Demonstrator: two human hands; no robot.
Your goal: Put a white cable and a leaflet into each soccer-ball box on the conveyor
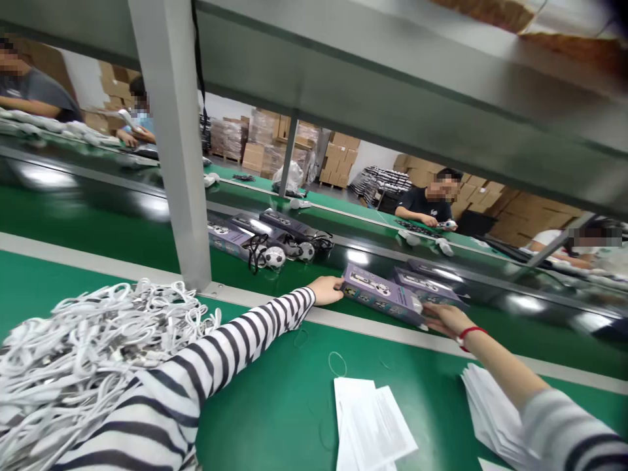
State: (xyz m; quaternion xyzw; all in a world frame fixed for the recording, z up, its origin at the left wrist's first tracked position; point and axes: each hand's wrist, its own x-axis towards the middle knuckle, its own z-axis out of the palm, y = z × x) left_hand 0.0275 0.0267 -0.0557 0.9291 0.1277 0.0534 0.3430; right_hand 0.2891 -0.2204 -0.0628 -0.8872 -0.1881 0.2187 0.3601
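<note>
Both my hands reach forward over the green bench to a purple product box [380, 293] lying at the near edge of the conveyor. My left hand [326, 290], in a striped sleeve, grips the box's left end with curled fingers. My right hand [444, 318], with a red band at the wrist, holds the box's right end. A second purple box [426, 284] lies just behind it on the belt.
A heap of white cables [88, 340] sits at my left. Paper leaflets [373, 425] and a leaflet stack [490, 409] lie on the bench. A grey post [176, 144] stands ahead left. More boxes with ball-shaped gadgets [275, 256] ride the belt. Other people work across the line.
</note>
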